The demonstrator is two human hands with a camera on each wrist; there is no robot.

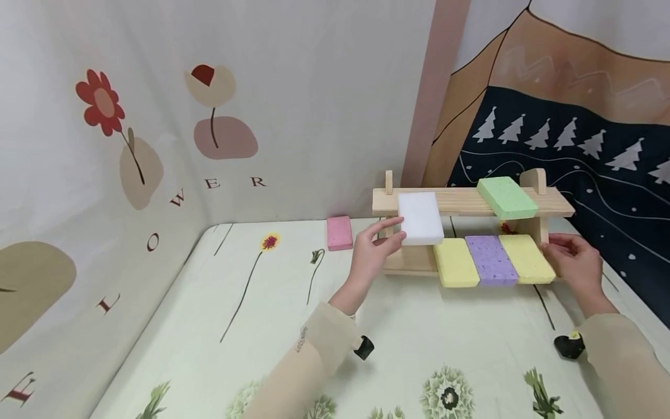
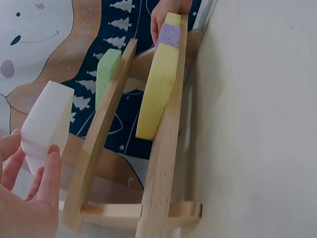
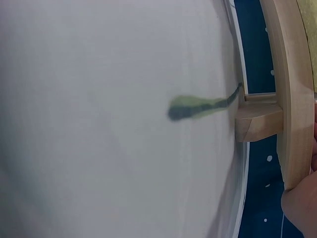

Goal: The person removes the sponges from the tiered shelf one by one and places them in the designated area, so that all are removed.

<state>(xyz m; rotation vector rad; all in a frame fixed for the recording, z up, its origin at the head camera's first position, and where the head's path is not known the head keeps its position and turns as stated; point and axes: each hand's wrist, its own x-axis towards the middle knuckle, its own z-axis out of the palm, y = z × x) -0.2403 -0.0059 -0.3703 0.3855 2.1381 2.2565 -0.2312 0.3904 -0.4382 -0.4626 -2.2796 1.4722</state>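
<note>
My left hand (image 1: 369,253) pinches a white sponge block (image 1: 420,218) between thumb and fingers, in front of the left part of a two-tier wooden shelf (image 1: 458,201). In the left wrist view this white block (image 2: 48,119) is held apart from the boards. On the lower board, a yellow sponge (image 1: 456,263), a purple sponge (image 1: 491,261) and another yellow sponge (image 1: 527,260) lie side by side. A green sponge (image 1: 508,196) rests on the upper board. My right hand (image 1: 578,262) grips the shelf's right end, its fingers partly hidden in the right wrist view.
A pink sponge (image 1: 339,233) lies on the flower-printed tablecloth (image 1: 282,314), left of the shelf and near the wall. Printed fabric (image 1: 314,116) hangs behind and to the left. Dark tree-patterned cloth (image 1: 565,148) hangs behind the shelf's right side.
</note>
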